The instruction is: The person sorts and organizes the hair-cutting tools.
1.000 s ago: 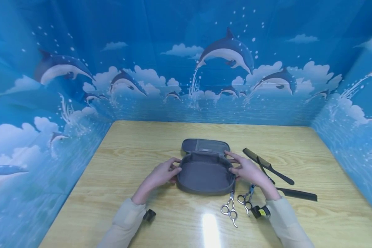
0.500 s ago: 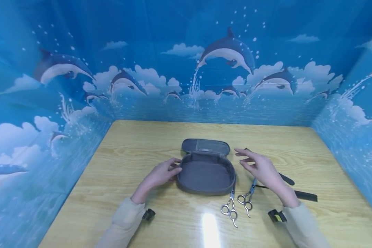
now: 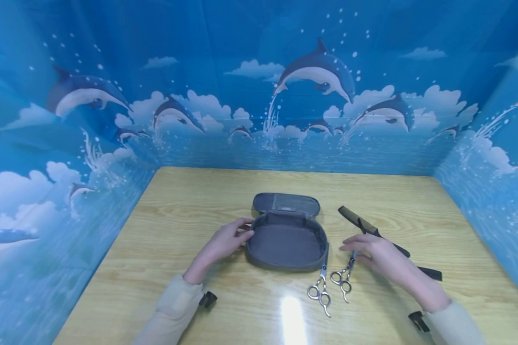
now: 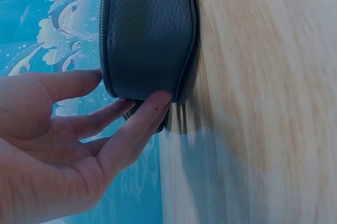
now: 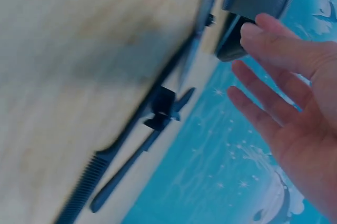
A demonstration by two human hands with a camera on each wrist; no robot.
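A grey zip case [image 3: 287, 244] lies unzipped on the wooden table, its lid [image 3: 285, 203] folded back and its inside bare. My left hand [image 3: 224, 239] holds the case's left side, thumb at the zipped rim and fingers along the outer wall [image 4: 147, 40]. Over to the right, my right hand [image 3: 377, 254] hovers above the blade end of one pair of hairdressing scissors [image 3: 343, 278], fingers loosely spread and holding nothing. The other scissors [image 3: 321, 290] lie by the case's right side, finger rings toward me.
Beyond the right hand lies a dark comb with a handle [image 3: 356, 218], crossed by a slim black item. A second black comb [image 3: 431, 273] shows partly beside the right wrist. A dolphin-printed blue curtain [image 3: 285, 148] closes off the table's back and sides.
My right hand has let go of the case's right rim, moved right and then come nearer to me, over the scissors. My left hand and the case have stayed put.
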